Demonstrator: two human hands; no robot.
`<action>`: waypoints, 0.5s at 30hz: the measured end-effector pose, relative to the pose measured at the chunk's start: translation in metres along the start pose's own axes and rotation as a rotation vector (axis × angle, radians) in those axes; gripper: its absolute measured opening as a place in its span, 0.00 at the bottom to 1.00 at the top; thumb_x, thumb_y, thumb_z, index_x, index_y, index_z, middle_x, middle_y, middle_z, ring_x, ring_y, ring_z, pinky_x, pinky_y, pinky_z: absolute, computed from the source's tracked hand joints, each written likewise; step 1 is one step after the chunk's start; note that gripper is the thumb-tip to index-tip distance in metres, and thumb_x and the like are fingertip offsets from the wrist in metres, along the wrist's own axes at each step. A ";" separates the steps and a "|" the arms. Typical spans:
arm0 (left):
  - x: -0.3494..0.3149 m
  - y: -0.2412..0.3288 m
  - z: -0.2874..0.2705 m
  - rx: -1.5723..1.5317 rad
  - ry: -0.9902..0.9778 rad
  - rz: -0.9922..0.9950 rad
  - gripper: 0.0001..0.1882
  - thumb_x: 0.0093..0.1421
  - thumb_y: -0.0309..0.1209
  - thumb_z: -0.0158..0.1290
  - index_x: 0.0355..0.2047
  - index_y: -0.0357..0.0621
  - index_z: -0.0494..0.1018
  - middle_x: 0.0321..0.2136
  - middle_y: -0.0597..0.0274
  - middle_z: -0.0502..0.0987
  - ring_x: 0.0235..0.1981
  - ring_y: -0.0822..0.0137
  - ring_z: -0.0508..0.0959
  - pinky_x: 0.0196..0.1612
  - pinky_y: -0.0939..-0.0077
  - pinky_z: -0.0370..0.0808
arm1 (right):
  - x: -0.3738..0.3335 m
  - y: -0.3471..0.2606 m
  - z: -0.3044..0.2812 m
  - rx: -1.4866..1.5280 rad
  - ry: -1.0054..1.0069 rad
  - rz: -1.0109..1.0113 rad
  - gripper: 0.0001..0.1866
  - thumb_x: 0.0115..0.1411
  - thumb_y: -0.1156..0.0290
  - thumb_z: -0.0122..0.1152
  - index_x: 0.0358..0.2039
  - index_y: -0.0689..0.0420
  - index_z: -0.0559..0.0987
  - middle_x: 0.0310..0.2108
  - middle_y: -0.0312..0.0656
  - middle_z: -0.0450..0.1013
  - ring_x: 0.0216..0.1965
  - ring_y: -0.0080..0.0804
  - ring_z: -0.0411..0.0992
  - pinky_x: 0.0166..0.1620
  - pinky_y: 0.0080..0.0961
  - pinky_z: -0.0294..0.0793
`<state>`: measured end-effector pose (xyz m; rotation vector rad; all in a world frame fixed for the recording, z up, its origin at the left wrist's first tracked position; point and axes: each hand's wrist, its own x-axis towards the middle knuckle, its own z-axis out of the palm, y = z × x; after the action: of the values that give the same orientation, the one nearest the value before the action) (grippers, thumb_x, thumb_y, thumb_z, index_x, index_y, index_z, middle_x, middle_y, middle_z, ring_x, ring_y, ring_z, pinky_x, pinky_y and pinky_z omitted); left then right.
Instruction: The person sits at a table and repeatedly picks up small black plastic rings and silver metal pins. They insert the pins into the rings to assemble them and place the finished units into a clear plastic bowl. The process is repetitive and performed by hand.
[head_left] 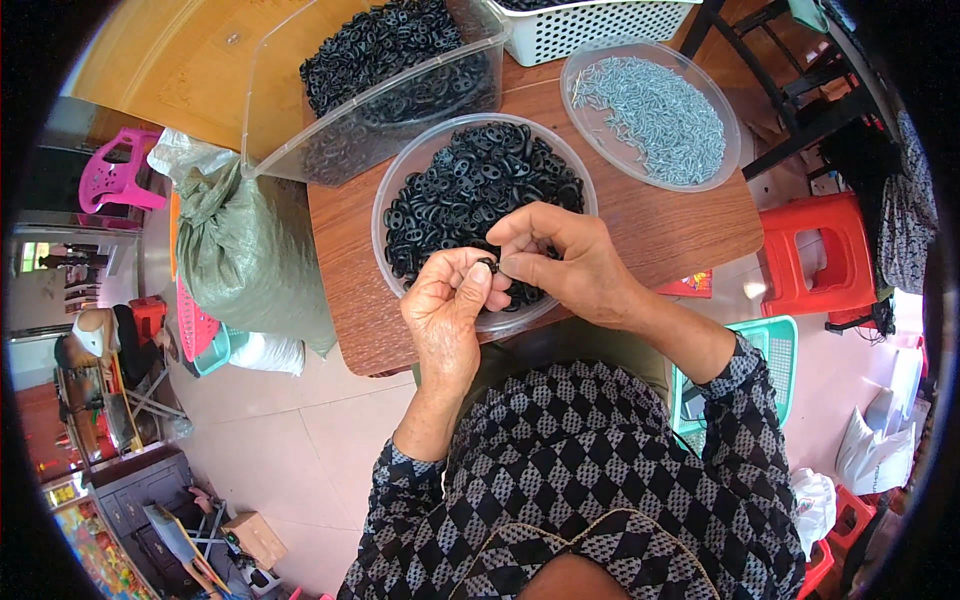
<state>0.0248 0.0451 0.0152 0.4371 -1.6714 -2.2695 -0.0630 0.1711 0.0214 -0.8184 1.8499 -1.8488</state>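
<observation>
My left hand [447, 310] is raised over the near edge of a round clear tub, pinching a small black plastic piece [488, 265] between thumb and fingers. Close against it, my right hand [575, 262] has its thumb and index finger pressed together at the same piece. Whether the right fingertips hold a screw or anything else is too small to make out. The tub [378, 225] is heaped with similar black pieces [455, 195], rounded and with holes. To its right, a round shallow clear tray [604, 146] carries many small silver screws [668, 125].
Behind the tub stands a large clear bin [275, 115] of black pieces, beside a white perforated basket [590, 32]. All rest on a brown wooden table [345, 270]. A green sack [245, 250] leans left; a red stool [815, 255] and green basket [780, 345] are right.
</observation>
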 end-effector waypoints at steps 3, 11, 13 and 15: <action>0.000 -0.002 0.001 0.006 0.009 -0.007 0.06 0.61 0.25 0.48 0.33 0.34 0.70 0.25 0.61 0.74 0.22 0.76 0.72 0.27 0.86 0.71 | 0.000 -0.001 0.000 0.020 -0.006 0.029 0.10 0.52 0.79 0.57 0.36 0.64 0.73 0.23 0.34 0.72 0.25 0.15 0.67 0.28 0.15 0.67; -0.001 -0.005 0.001 0.024 0.025 0.000 0.06 0.61 0.25 0.48 0.33 0.34 0.70 0.24 0.62 0.74 0.21 0.77 0.72 0.27 0.86 0.71 | 0.000 0.003 0.001 0.031 -0.011 0.025 0.09 0.52 0.79 0.57 0.36 0.64 0.73 0.23 0.35 0.72 0.24 0.15 0.67 0.28 0.15 0.67; -0.001 -0.004 0.001 0.001 0.033 -0.015 0.05 0.61 0.25 0.47 0.33 0.34 0.70 0.24 0.62 0.74 0.21 0.77 0.71 0.27 0.86 0.71 | 0.000 0.002 0.002 0.035 -0.016 0.036 0.10 0.52 0.79 0.57 0.36 0.64 0.73 0.23 0.34 0.72 0.24 0.15 0.67 0.28 0.16 0.67; 0.000 -0.004 0.000 -0.015 0.028 -0.042 0.05 0.61 0.24 0.47 0.33 0.34 0.70 0.23 0.62 0.74 0.21 0.77 0.71 0.27 0.86 0.71 | 0.000 0.002 0.002 0.043 -0.015 0.033 0.10 0.52 0.80 0.56 0.36 0.64 0.73 0.23 0.34 0.72 0.24 0.14 0.67 0.28 0.16 0.67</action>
<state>0.0247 0.0459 0.0108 0.5032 -1.6453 -2.2937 -0.0622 0.1697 0.0195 -0.7802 1.7972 -1.8513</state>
